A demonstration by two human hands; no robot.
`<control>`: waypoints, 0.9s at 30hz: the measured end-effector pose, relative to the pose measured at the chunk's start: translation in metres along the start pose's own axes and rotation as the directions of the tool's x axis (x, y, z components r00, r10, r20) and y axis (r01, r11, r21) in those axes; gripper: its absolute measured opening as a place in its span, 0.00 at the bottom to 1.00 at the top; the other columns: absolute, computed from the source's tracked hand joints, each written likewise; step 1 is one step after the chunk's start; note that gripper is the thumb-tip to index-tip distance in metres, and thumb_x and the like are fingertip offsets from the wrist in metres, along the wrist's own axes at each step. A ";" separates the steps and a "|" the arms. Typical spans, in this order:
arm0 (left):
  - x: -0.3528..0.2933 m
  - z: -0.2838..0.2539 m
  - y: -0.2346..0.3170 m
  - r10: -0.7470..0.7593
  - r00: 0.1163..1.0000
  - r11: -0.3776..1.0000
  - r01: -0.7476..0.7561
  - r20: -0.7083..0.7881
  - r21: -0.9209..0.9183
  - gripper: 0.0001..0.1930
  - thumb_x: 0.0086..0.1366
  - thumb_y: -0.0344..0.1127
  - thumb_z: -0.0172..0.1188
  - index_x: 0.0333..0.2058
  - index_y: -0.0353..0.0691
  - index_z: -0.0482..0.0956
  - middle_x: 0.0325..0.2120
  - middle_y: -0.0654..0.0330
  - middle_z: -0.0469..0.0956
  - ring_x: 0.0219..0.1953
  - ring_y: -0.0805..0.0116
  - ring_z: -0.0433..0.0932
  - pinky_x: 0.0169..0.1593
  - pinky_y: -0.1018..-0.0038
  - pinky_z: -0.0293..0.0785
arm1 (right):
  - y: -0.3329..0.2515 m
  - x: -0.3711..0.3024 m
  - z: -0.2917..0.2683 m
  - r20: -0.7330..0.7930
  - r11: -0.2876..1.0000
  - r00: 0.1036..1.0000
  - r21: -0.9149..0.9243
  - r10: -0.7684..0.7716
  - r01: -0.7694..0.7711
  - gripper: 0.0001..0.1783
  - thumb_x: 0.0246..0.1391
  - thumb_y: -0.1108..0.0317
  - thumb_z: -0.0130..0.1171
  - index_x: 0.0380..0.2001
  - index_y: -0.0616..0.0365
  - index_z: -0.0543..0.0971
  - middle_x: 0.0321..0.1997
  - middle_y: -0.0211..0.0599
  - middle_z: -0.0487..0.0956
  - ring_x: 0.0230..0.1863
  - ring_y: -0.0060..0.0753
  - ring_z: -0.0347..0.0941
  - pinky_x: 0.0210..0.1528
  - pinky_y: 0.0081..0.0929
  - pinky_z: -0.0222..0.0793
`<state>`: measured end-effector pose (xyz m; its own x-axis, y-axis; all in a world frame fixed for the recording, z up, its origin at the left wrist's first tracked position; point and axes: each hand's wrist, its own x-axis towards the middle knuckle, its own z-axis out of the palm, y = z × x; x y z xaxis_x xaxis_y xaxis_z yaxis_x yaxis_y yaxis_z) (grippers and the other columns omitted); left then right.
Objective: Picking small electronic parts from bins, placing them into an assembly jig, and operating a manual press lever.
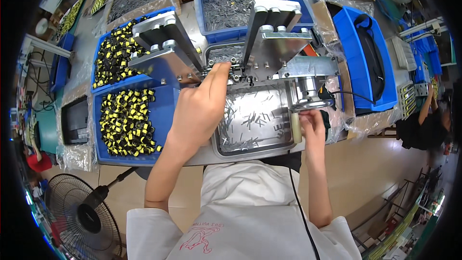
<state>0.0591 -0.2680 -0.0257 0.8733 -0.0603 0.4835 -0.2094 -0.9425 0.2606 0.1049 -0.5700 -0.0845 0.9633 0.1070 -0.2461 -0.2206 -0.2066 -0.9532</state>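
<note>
The right hand [314, 127] is resting half-curled beside a pale rod [296, 127]; whether it is gripping, I cannot tell. Past the smooth steel tray [255, 153], the left hand [197, 110], fingers nearly straight, is touching the metal fixture [236, 73], its hold hiding; moving parts could be pinching fingertips. Beyond, thin grey pins [222, 12] are filling a blue plastic bin [224, 37].

Glossy metal disc [312, 104] and tray [279, 143]

Grey worktable [191, 26]: blue bins [166, 108], steel tray [262, 141], metal fixture [283, 48].
</note>
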 end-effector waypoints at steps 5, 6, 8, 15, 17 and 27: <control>0.000 -0.010 0.012 -0.073 0.997 0.996 0.073 -0.003 0.045 0.25 0.64 0.21 0.62 0.61 0.27 0.77 0.50 0.42 0.86 0.39 0.52 0.90 0.34 0.66 0.84 | -0.017 -0.015 0.006 -0.111 0.891 0.931 -0.347 -0.348 0.292 0.15 0.63 0.78 0.59 0.52 0.66 0.75 0.54 0.48 0.75 0.51 0.38 0.76 0.56 0.35 0.72; 0.001 -0.013 0.018 -0.129 0.991 0.990 0.131 -0.039 0.047 0.21 0.69 0.22 0.65 0.60 0.30 0.79 0.47 0.45 0.87 0.38 0.52 0.90 0.35 0.65 0.83 | -0.018 -0.017 0.007 -0.106 0.809 0.877 -0.449 -0.469 0.379 0.17 0.61 0.77 0.61 0.53 0.65 0.74 0.58 0.50 0.73 0.55 0.43 0.74 0.58 0.40 0.70; 0.003 -0.026 0.029 -0.189 0.982 0.980 0.190 0.016 -0.056 0.23 0.68 0.23 0.66 0.61 0.32 0.79 0.49 0.46 0.87 0.38 0.53 0.90 0.34 0.65 0.83 | -0.018 -0.020 0.007 -0.090 0.710 0.810 -0.546 -0.579 0.446 0.19 0.60 0.76 0.63 0.53 0.64 0.74 0.61 0.53 0.70 0.59 0.49 0.71 0.61 0.45 0.69; -0.001 -0.019 0.041 -0.232 0.945 0.972 0.218 0.230 0.087 0.30 0.67 0.29 0.68 0.67 0.31 0.72 0.64 0.43 0.78 0.29 0.60 0.86 0.30 0.68 0.81 | -0.033 -0.009 0.020 0.061 0.474 0.698 -0.691 -0.714 0.546 0.40 0.52 0.72 0.76 0.68 0.49 0.72 0.80 0.70 0.47 0.78 0.76 0.52 0.74 0.60 0.58; -0.005 -0.008 0.050 -0.224 0.938 0.970 0.187 0.263 0.157 0.31 0.67 0.30 0.67 0.67 0.29 0.71 0.67 0.39 0.75 0.26 0.61 0.85 0.28 0.69 0.80 | -0.032 -0.004 0.023 0.085 0.528 0.756 -0.665 -0.650 0.528 0.43 0.51 0.73 0.77 0.70 0.46 0.71 0.82 0.71 0.43 0.80 0.78 0.49 0.75 0.61 0.57; -0.016 0.027 0.057 -0.170 0.985 0.913 0.142 0.039 0.383 0.31 0.63 0.29 0.59 0.66 0.30 0.73 0.66 0.28 0.73 0.15 0.79 0.70 0.18 0.81 0.68 | -0.004 0.007 0.022 0.206 0.266 0.665 -0.801 -0.718 0.536 0.39 0.52 0.85 0.71 0.65 0.44 0.74 0.82 0.64 0.41 0.79 0.77 0.49 0.72 0.62 0.63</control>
<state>0.0454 -0.3296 -0.0408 0.9126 0.0878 0.3993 0.1018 -0.9947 -0.0138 0.1092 -0.5468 -0.0866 0.7671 0.4201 0.4848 0.5803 -0.7766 -0.2453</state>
